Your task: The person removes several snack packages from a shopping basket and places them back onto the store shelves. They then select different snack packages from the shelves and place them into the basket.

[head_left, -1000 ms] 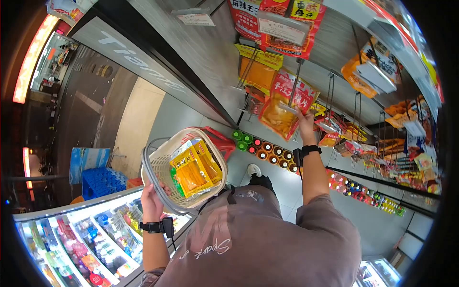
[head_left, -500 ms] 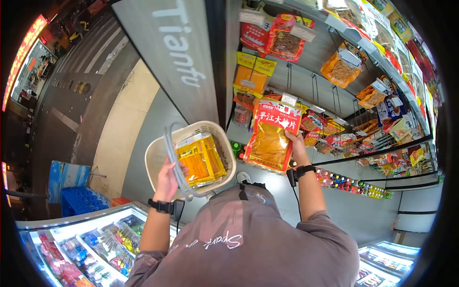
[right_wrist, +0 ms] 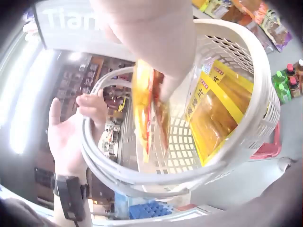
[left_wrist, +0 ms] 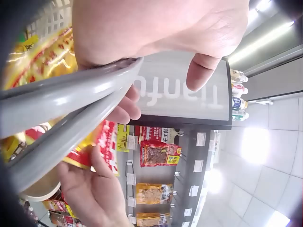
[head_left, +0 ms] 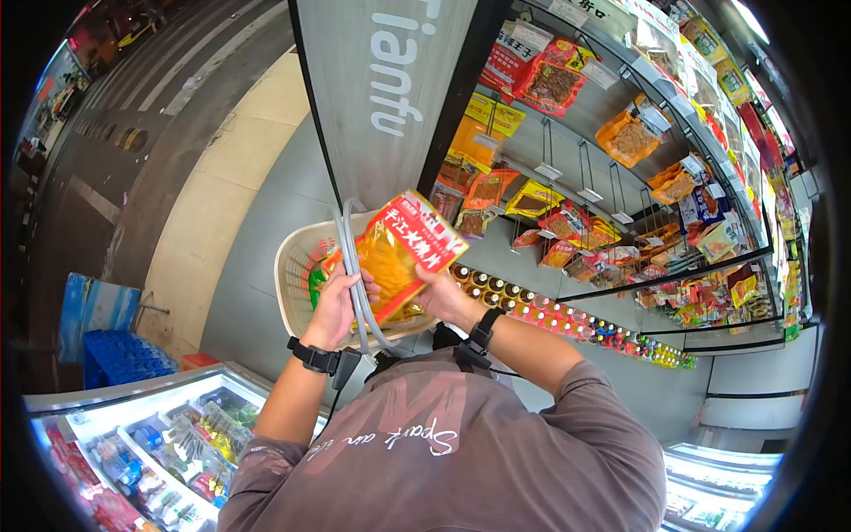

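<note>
In the head view my left hand [head_left: 330,315] holds the grey handles [head_left: 351,257] of a cream plastic shopping basket [head_left: 285,282], fingers curled round them. My right hand [head_left: 450,300] grips a red and yellow snack packet [head_left: 394,253] by its edge, over the basket's opening. The packet's front is turned up, with large white characters on red. Yellow packets [right_wrist: 213,123] lie inside the basket in the right wrist view. A bit of a green package [head_left: 316,280] shows by the basket's left wall. Handles and packet cover much of the basket's inside.
A grey panel [head_left: 381,97] marked "Tianfu" stands just beyond the basket. On the right, hanging snack packets [head_left: 629,137] fill hooks on a rack. Bottles [head_left: 532,306] line the floor below it. A lit display chiller [head_left: 168,452] is at lower left, near a blue crate [head_left: 128,359].
My right hand has brought the red and yellow packet from the rack leftward to the basket. The left hand keeps its grip on the handles. The head view has turned.
</note>
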{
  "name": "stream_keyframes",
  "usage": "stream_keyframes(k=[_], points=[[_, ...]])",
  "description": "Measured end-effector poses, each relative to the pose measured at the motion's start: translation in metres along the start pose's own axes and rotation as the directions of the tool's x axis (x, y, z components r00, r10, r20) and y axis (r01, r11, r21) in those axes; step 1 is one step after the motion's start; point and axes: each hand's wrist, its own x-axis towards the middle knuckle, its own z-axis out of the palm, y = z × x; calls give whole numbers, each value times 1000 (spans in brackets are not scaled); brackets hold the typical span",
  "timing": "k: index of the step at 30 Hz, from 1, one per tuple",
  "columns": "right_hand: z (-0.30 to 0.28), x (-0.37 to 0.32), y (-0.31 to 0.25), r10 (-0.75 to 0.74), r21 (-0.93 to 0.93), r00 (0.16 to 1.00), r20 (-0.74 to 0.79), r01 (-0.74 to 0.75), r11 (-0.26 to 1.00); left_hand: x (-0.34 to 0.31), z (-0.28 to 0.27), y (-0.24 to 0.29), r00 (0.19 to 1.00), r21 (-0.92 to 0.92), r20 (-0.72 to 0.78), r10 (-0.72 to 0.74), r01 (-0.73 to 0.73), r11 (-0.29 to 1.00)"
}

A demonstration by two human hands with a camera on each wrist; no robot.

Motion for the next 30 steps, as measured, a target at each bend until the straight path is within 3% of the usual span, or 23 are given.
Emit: stream_keyframes(k=[1, 3, 5, 7, 8, 12, 15, 18, 20, 22, 24, 26, 28, 30], points=[[-4, 2, 8, 4, -4, 1000, 7, -3, 1000, -4, 0, 3, 1000, -9, -10, 3, -3, 1000], [-20, 10, 22, 298, -311, 948, -113, -319, 895, -9, -5, 7, 1000, -19, -28, 10, -10, 1000], [-24, -1, 13, 317, -337, 940, -129, -342, 877, -11, -10, 6, 999, -55, -22, 48, -49, 997], [-25, -12, -10, 199, -513, 970, -143, -244, 823, -12, -16, 1, 998, -63, -58, 37, -40, 997], [-34, -14, -25, 187, -539, 979, -77, -199, 819, -11, -19, -2, 996, -68, -85, 28, -34, 997], [-77, -6, -86, 52, -551, 995, -86, -91, 830, -7, -18, -14, 988, -84, -148, 33, -46, 995], [-123, 21, -128, -261, -726, 941, -214, 25, 688, -6, -14, -10, 974, -93, -226, 25, -47, 995], [-177, 78, -166, -492, -821, 830, -263, 76, 567, -9, -9, -2, 950, -39, -309, 42, -57, 998], [-217, 125, -188, -672, -884, 706, -225, 142, 445, -12, -7, 1, 928, -18, -370, 45, -56, 998], [-245, 174, -213, -772, -854, 576, -269, 227, 468, -14, -1, 6, 905, 29, -421, 63, -55, 998], [-290, 236, -235, -866, -873, 422, -267, 275, 403, -14, 6, 10, 868, 71, -487, 98, -72, 995], [-281, 262, -265, -968, -973, 230, -97, 183, 141, -14, 14, 14, 839, 72, -535, 102, -75, 995], [-242, 259, -289, -922, -754, 359, -148, 562, 340, -16, 24, 16, 805, 75, -584, 105, -76, 994], [-284, 302, -310, -835, -832, 491, -248, 333, 443, -14, 33, 17, 752, 96, -646, 130, -89, 991]])
